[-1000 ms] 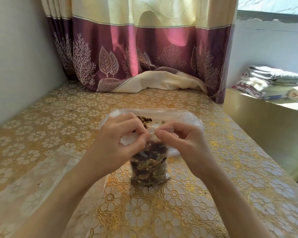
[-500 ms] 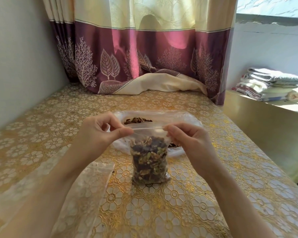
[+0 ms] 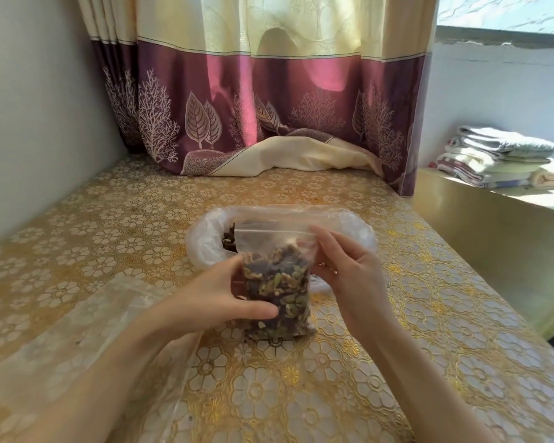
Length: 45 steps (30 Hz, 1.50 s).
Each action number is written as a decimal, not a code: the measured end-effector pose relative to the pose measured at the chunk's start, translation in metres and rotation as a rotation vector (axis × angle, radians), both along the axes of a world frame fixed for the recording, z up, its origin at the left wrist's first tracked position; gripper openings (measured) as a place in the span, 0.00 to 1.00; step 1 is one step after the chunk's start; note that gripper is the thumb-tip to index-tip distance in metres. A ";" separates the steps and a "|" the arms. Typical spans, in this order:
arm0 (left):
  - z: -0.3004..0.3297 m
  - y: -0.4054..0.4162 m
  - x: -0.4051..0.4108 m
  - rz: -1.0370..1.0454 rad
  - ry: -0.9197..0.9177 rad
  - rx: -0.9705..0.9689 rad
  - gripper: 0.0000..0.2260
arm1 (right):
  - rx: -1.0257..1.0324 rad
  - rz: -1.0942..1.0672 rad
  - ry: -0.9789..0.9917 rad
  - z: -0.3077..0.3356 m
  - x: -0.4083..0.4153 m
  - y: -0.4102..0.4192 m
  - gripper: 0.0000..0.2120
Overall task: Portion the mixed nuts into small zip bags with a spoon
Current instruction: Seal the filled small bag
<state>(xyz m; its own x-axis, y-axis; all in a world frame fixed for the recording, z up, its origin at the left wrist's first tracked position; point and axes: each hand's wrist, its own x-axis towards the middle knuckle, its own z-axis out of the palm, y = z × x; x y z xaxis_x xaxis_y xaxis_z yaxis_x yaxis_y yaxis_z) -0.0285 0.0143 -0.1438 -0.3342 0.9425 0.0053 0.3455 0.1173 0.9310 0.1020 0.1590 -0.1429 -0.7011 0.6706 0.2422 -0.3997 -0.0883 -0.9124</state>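
A small zip bag [image 3: 277, 282], more than half full of mixed nuts, stands upright on the table in front of me. My left hand [image 3: 218, 295] wraps around its lower left side, thumb across the front. My right hand [image 3: 349, 270] pinches its right edge just under the zip strip, which looks pressed flat. Behind it lies a large open plastic bag [image 3: 205, 238] with more nuts showing inside. No spoon is visible.
The table [image 3: 349, 362] wears a gold floral cover. A sheet of clear plastic [image 3: 77, 330] lies at the left under my forearm. A maroon and cream curtain [image 3: 269, 107] hangs at the back. Folded towels [image 3: 499, 155] sit on a ledge at right.
Both hands were pinching along the zip strip at the top. Now my left hand has dropped down to grip the bag's body, and my right hand has slid to the bag's right edge.
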 end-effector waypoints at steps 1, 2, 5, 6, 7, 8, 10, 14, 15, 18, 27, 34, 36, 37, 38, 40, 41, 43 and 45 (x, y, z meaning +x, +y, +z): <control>0.001 0.000 0.000 0.024 -0.014 0.030 0.25 | 0.006 -0.015 -0.005 0.000 0.000 0.000 0.10; 0.002 -0.001 0.000 0.058 -0.040 0.067 0.24 | 0.042 -0.036 -0.016 -0.001 -0.001 -0.001 0.12; 0.006 0.001 0.000 0.254 -0.151 0.214 0.27 | 0.279 -0.088 -0.077 -0.006 -0.003 -0.012 0.10; 0.006 0.003 0.000 0.336 -0.184 0.269 0.29 | 0.362 -0.090 -0.091 -0.007 -0.005 -0.016 0.10; 0.007 0.005 0.002 0.407 -0.200 0.319 0.30 | 0.430 -0.078 -0.100 -0.009 -0.006 -0.020 0.12; 0.007 0.006 0.003 0.455 -0.199 0.360 0.30 | 0.498 -0.065 -0.123 -0.010 -0.007 -0.023 0.14; 0.009 0.008 0.008 0.462 -0.190 0.423 0.24 | 0.625 -0.055 -0.199 -0.011 -0.009 -0.026 0.21; 0.012 0.005 0.014 0.210 -0.208 0.447 0.18 | 0.680 -0.109 -0.239 -0.007 -0.010 -0.024 0.29; 0.012 0.005 0.015 0.145 -0.208 0.434 0.18 | 0.636 -0.107 -0.219 -0.006 -0.010 -0.022 0.29; 0.013 0.006 0.013 0.119 0.008 0.419 0.17 | 0.536 -0.135 -0.174 0.002 -0.008 -0.013 0.28; -0.035 -0.019 -0.067 0.643 0.843 -0.196 0.23 | 0.807 -0.659 -0.485 0.042 -0.028 0.103 0.30; -0.048 -0.018 -0.078 0.627 0.926 -0.338 0.24 | 0.853 -0.590 -0.910 0.001 -0.046 0.198 0.28; -0.048 -0.017 -0.078 0.631 0.935 -0.340 0.23 | 0.875 -0.580 -0.967 -0.011 -0.051 0.211 0.27; -0.047 -0.017 -0.078 0.631 0.938 -0.344 0.23 | 0.890 -0.577 -0.993 -0.017 -0.052 0.215 0.26; -0.048 -0.017 -0.078 0.633 0.943 -0.346 0.23 | 0.906 -0.575 -1.015 -0.022 -0.054 0.217 0.25; -0.048 -0.017 -0.078 0.633 0.958 -0.346 0.23 | 0.921 -0.572 -1.040 -0.028 -0.056 0.220 0.25; -0.049 -0.017 -0.078 0.632 0.962 -0.347 0.23 | 0.921 -0.562 -1.047 -0.029 -0.056 0.221 0.25; -0.049 -0.017 -0.079 0.630 0.968 -0.349 0.23 | 0.894 -0.509 -1.062 -0.027 -0.054 0.223 0.26; -0.049 -0.017 -0.079 0.632 0.965 -0.355 0.23 | 0.858 -0.457 -1.072 -0.022 -0.050 0.222 0.27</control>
<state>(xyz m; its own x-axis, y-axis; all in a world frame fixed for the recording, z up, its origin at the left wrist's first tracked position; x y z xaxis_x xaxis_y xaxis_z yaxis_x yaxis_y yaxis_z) -0.1075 -0.0027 -0.1927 -0.7382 0.6134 0.2807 0.6703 0.7139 0.2026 0.0515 0.3815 -0.1650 -0.5688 0.8018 0.1831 0.6539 0.5759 -0.4906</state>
